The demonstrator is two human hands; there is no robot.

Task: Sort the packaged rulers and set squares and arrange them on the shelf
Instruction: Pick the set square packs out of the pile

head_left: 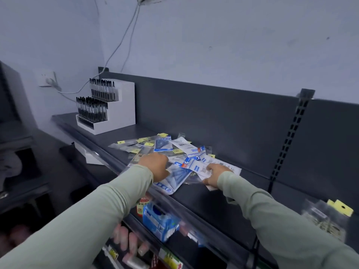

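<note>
Head view shows the mixed pile of packets [180, 146] midway along the shelf [206, 199], the left hand [155, 166] bent over a blue set-square packet [174, 177], grip unclear, and the right hand [215, 174] pinching a white packet [232, 168]; best to lift out one kind at a time and stack the edges square.

I wear a long-sleeved top in pale sage green. My left sleeve [97, 210] and right sleeve [272, 210] are plain, close-fitting, ending at the wrists. My left hand [155, 166] and right hand [215, 174] are bare.
</note>
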